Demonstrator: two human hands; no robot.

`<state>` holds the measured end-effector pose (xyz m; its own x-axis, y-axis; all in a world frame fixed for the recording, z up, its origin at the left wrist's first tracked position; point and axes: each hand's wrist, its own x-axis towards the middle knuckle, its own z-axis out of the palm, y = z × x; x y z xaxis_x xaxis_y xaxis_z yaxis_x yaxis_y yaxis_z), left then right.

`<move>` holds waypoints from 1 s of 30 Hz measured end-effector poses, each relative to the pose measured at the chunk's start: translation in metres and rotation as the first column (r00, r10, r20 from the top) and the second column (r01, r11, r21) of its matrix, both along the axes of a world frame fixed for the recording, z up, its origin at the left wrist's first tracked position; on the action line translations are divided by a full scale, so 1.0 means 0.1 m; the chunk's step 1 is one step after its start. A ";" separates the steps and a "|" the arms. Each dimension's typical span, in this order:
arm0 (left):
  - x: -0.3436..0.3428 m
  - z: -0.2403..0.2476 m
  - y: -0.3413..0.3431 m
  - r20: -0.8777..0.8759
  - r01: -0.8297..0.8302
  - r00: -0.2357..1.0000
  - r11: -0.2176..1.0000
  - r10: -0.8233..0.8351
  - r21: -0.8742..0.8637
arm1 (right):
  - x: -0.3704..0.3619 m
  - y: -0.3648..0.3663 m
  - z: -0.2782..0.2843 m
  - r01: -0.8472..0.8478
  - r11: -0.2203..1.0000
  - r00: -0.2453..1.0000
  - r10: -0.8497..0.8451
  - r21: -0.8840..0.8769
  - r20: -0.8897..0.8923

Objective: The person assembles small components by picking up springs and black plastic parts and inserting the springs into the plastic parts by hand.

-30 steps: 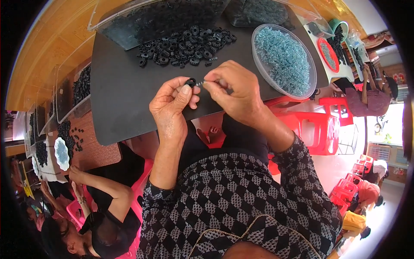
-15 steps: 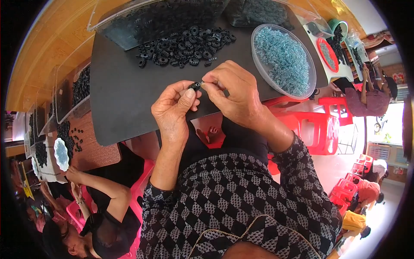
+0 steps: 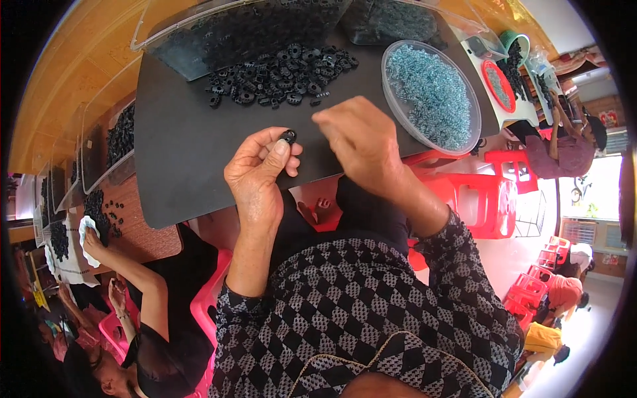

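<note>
Between the thumb and fingers of my left hand (image 3: 260,159) is a small black plastic piece (image 3: 288,136) with a round opening facing up. My right hand (image 3: 358,142) hovers over the table to the right of it, apart from the piece. Its fingers are blurred and partly hidden, so whether they hold anything is unclear. Beyond my hands lies a heap of similar black plastic pieces (image 3: 282,76). A single small metal spring (image 3: 323,95) rests at the heap's near right edge. The round clear tub (image 3: 479,123) on the right is full of tiny bluish, shiny springs (image 3: 434,93).
Clear bins of black pieces (image 3: 242,43) stand along the dark table's (image 3: 192,159) far edge. A red stool (image 3: 474,202) is at the right. To the left, a co-worker's arm (image 3: 142,278) reaches to a white scalloped dish (image 3: 88,240) on a brown table.
My right hand has drawn away from the black piece, where its fingertips were touching. My left hand has shifted slightly left with the piece. The co-worker's hand has moved to the white dish.
</note>
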<state>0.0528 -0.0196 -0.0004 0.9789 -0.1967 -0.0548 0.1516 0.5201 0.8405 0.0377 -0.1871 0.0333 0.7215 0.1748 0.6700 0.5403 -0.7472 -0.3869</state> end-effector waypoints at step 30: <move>0.02 -0.03 0.03 -0.043 0.010 0.999 0.998 -0.013 -0.067 | 0.12 0.04 -0.03 0.081 0.981 0.857 0.023 0.178 -0.516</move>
